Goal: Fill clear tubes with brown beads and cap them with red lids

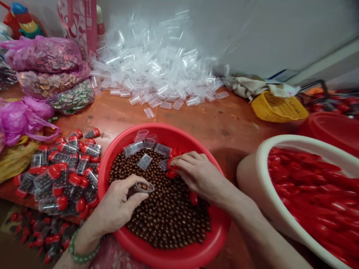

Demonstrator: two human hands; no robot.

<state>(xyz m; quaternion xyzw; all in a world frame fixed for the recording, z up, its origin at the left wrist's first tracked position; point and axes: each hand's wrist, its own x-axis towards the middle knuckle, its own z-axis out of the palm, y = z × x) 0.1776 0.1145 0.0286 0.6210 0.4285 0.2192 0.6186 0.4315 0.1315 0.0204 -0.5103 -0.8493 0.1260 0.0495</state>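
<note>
My left hand (123, 203) is closed around a small clear plastic container (144, 186), its open mouth tilted up and brown balls showing inside. It is over the red basin (161, 129), which holds a mass of shiny brown balls (168, 224). Toward the basin's right side, my right hand (200, 175) has its fingers bent together on a red plastic cap (171, 168); the fingers partly hide it. Another red cap (193, 198) lies under that hand. Several clear containers (144, 161) rest on the balls near the far rim.
Filled red-capped containers (67, 168) are heaped left of the basin. Loose clear containers (162, 78) pile against the wall. At right stand a white tub (252, 172) of red caps and a yellow basket (269, 108). Pink bags (50, 54) sit at far left.
</note>
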